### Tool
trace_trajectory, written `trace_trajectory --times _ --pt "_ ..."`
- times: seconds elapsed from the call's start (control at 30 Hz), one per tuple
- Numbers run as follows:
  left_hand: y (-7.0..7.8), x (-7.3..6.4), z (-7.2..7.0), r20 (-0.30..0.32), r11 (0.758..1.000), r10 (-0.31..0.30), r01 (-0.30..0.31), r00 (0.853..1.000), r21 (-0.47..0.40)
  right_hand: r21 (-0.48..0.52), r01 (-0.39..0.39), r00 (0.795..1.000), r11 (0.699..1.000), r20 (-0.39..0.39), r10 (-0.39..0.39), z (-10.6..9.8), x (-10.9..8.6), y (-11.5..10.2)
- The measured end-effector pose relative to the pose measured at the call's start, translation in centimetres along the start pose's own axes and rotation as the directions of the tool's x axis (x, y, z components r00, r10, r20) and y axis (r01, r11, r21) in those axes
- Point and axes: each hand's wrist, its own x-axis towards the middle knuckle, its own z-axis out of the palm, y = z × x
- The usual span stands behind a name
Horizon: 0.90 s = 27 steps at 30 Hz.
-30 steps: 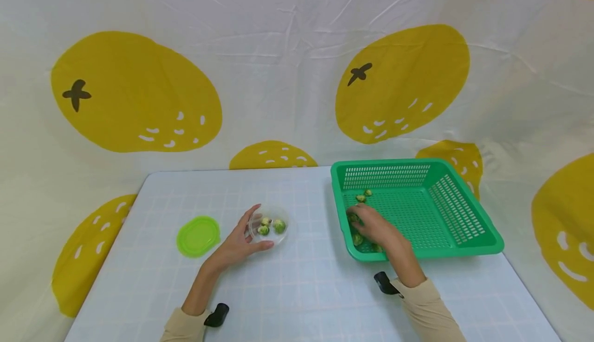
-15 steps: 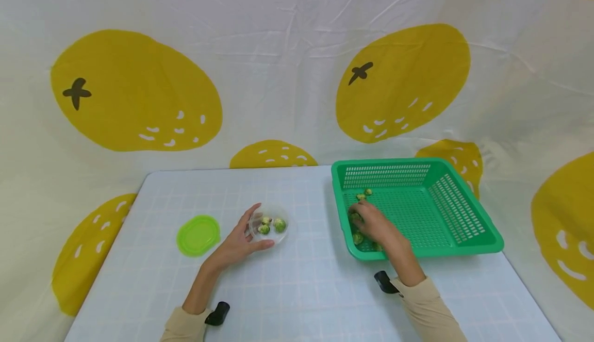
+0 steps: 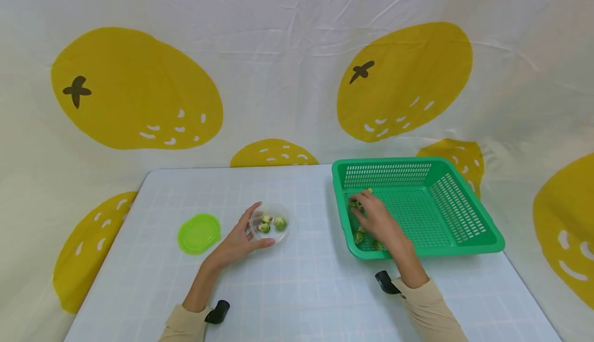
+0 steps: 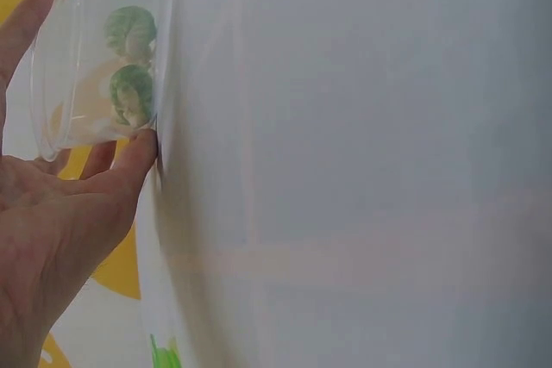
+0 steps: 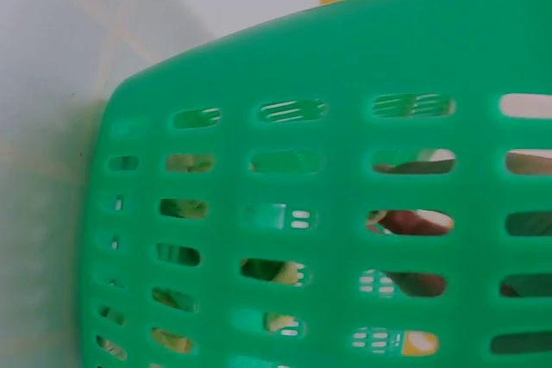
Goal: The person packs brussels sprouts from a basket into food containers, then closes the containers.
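My left hand (image 3: 236, 245) holds a small round clear plastic container (image 3: 278, 210) upright on the table, thumb on the near side and fingers around the far side. Inside lie a few Brussels sprouts (image 3: 280, 223), two of them showing through the wall in the left wrist view. My right hand (image 3: 379, 222) reaches into the green basket (image 3: 394, 161) at its left side. Its curled fingers pinch a Brussels sprout (image 3: 355, 204), partly covered by the fingers. More sprouts (image 3: 359, 235) lie nearer along that side. The right wrist view shows mostly the basket's slotted wall (image 5: 345, 196).
A bright green lid (image 3: 199, 234) lies flat on the table left of the container. Pale checked cloth (image 3: 297, 290) covers the table. Behind it hangs a white curtain (image 3: 287, 74) with large yellow fruit prints.
My right hand has shifted toward the far end along the basket's left side, uncovering the nearer sprouts and covering farther ones. My left hand and the container stay in place.
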Motion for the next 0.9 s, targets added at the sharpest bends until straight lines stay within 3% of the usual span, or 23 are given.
trace_trajectory --times 0.17,0.43,0.7,0.9 --pt "0.0 0.0 0.1 0.005 1.0 0.009 -0.009 1.0 -0.005 -0.012 0.049 0.993 0.999 -0.111 -0.05 0.0 0.2 -0.2" --pt "0.1 -0.1 0.1 0.002 1.0 0.004 -0.004 1.0 -0.01 -0.007 0.085 0.96 0.996 -0.266 -0.084 -0.3 0.9 -1.3" --pt "0.0 -0.1 0.0 0.001 1.0 0.001 -0.001 1.0 -0.002 0.059 0.12 0.926 0.991 -0.366 -0.09 -0.4 1.5 -3.1" --pt "-0.2 -0.1 0.0 0.002 1.0 0.01 -0.01 1.0 -0.006 0.118 0.104 0.922 0.988 -0.383 -0.051 0.1 2.1 -4.5"
